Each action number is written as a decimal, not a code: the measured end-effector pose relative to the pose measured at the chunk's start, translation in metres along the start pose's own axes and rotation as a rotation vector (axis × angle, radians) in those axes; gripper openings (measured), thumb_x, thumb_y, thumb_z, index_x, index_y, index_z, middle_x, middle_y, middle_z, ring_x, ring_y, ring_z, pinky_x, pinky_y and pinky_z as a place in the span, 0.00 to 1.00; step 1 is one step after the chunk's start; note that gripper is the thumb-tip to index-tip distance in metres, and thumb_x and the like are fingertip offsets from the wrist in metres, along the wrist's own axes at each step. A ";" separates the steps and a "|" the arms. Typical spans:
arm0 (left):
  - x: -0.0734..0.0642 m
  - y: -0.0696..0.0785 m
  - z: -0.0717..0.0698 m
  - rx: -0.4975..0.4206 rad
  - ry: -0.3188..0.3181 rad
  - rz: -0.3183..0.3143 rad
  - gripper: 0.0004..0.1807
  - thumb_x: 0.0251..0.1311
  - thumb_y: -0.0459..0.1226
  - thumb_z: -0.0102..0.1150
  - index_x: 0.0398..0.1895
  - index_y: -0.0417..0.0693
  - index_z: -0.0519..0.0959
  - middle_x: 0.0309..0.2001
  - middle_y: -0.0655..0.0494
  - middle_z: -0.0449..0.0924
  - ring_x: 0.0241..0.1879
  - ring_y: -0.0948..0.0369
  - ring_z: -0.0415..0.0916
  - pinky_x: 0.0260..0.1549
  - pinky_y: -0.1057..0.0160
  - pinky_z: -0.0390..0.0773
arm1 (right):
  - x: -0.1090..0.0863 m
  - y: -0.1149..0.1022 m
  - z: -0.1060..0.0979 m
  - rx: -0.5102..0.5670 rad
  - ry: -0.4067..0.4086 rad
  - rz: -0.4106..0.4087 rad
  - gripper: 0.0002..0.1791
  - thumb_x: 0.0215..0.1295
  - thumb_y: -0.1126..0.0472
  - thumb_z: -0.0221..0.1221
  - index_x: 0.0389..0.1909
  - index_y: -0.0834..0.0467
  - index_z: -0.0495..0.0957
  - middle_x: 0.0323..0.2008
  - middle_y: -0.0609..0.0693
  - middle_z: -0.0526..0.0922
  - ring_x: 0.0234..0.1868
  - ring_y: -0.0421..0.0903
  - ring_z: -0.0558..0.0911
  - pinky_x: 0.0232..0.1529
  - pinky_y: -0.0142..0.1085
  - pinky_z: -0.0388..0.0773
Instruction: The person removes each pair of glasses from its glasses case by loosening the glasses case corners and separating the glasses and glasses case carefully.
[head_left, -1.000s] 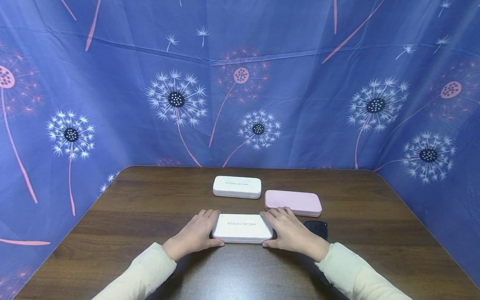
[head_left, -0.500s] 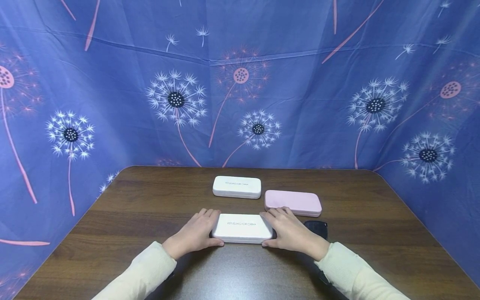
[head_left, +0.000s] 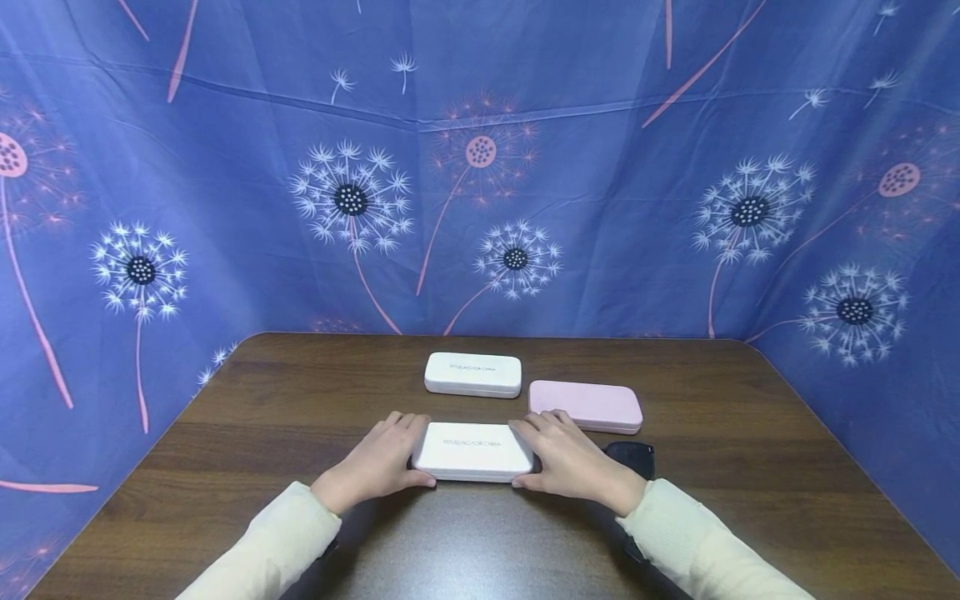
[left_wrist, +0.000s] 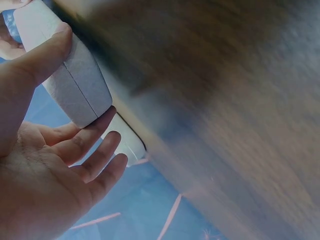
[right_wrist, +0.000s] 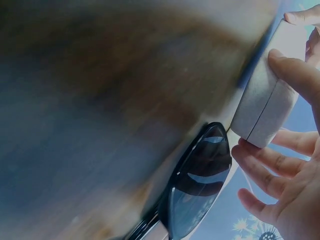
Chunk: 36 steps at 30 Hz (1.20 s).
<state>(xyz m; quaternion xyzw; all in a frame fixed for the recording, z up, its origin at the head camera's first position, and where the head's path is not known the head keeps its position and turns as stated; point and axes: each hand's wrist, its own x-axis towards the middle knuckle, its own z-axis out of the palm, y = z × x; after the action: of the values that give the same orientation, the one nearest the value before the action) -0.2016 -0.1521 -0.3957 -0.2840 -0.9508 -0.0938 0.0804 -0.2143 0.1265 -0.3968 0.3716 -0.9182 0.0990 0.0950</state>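
Both hands hold a white glasses case point(head_left: 473, 452) with small lettering on its lid, one at each short end. My left hand point(head_left: 377, 463) grips the left end, thumb on the near side and fingers behind. At the right end my right hand point(head_left: 572, 463) grips in the same way. In the left wrist view the case's point(left_wrist: 75, 80) seam runs unbroken, so its lid is closed. Black sunglasses point(head_left: 632, 457) lie partly hidden under my right forearm. Their dark lens point(right_wrist: 200, 170) shows beside the case in the right wrist view.
A second white glasses case point(head_left: 472, 375) with lettering lies farther back on the brown wooden table point(head_left: 247, 417). To its right is a pink glasses case point(head_left: 588, 404), just behind my right hand. A blue dandelion-print cloth point(head_left: 600, 192) hangs around the table.
Over the last half second both hands have shifted the held white glasses case slightly left and up in the head view. Before that they were still. The other cases have stayed in place.
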 end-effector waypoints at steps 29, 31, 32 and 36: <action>-0.031 -0.047 -0.024 -0.012 -0.057 -0.151 0.43 0.36 0.48 0.73 0.56 0.33 0.68 0.53 0.42 0.74 0.49 0.47 0.71 0.45 0.46 0.71 | 0.055 -0.038 0.013 -0.112 -0.024 -0.122 0.41 0.49 0.37 0.61 0.57 0.60 0.69 0.47 0.53 0.78 0.48 0.47 0.76 0.50 0.41 0.69; -0.034 -0.051 -0.027 -0.012 -0.054 -0.159 0.43 0.36 0.47 0.73 0.55 0.33 0.68 0.52 0.42 0.74 0.48 0.46 0.71 0.45 0.46 0.71 | 0.060 -0.041 0.014 -0.131 -0.021 -0.129 0.41 0.49 0.36 0.61 0.57 0.60 0.69 0.47 0.52 0.77 0.47 0.47 0.76 0.48 0.40 0.69; -0.035 -0.054 -0.028 -0.011 -0.051 -0.160 0.43 0.35 0.47 0.73 0.54 0.33 0.68 0.52 0.43 0.75 0.48 0.46 0.71 0.44 0.46 0.70 | 0.063 -0.043 0.015 -0.141 -0.018 -0.133 0.41 0.49 0.36 0.61 0.57 0.60 0.69 0.46 0.52 0.77 0.46 0.47 0.76 0.48 0.40 0.69; -0.039 -0.064 -0.034 -0.003 -0.038 -0.164 0.42 0.33 0.47 0.74 0.53 0.34 0.69 0.49 0.45 0.76 0.46 0.46 0.71 0.42 0.46 0.71 | 0.073 -0.049 0.017 -0.162 -0.015 -0.135 0.40 0.49 0.35 0.60 0.57 0.59 0.69 0.46 0.51 0.77 0.46 0.46 0.75 0.49 0.41 0.69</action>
<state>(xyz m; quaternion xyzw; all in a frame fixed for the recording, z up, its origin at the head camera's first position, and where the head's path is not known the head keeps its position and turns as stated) -0.2010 -0.2325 -0.3793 -0.2068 -0.9722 -0.0962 0.0538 -0.2331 0.0387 -0.3895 0.4244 -0.8967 0.0150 0.1245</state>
